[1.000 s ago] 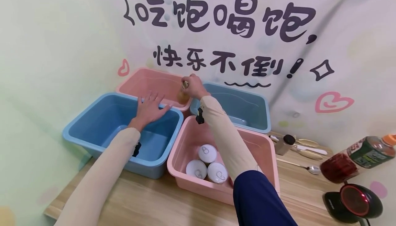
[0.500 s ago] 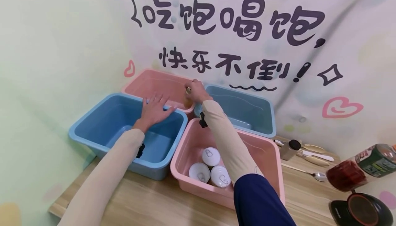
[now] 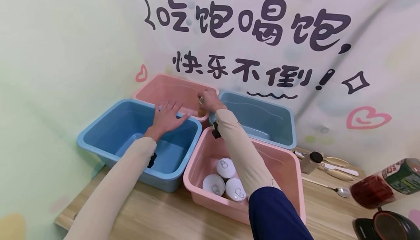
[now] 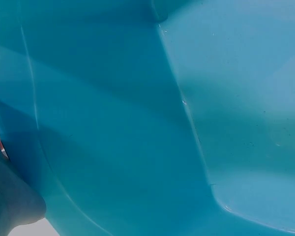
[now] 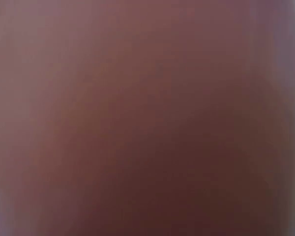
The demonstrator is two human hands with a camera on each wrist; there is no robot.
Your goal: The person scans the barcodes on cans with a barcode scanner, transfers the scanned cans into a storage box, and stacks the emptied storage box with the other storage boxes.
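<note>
My right hand (image 3: 208, 101) grips a small amber bottle (image 3: 201, 110) by its top, low inside the far pink bin (image 3: 164, 85) at its right wall. My left hand (image 3: 168, 117) lies flat with fingers spread on the far rim of the near blue bin (image 3: 98, 130). The left wrist view shows only the blue bin's inner wall (image 4: 187, 123). A reddish blur fills the right wrist view. Under my right forearm, the near pink bin (image 3: 285, 163) holds three white-topped cans (image 3: 226, 167).
A second blue bin (image 3: 262, 112) sits at the back right against the lettered wall. On the wooden table to the right lie a black-capped shaker (image 3: 310, 161), a spoon (image 3: 341, 192), a red jar (image 3: 370, 190), a green bottle (image 3: 405, 176) and a black scanner (image 3: 387, 225).
My right hand has sunk a little lower with the bottle into the far pink bin. The left hand stays on the blue bin's rim.
</note>
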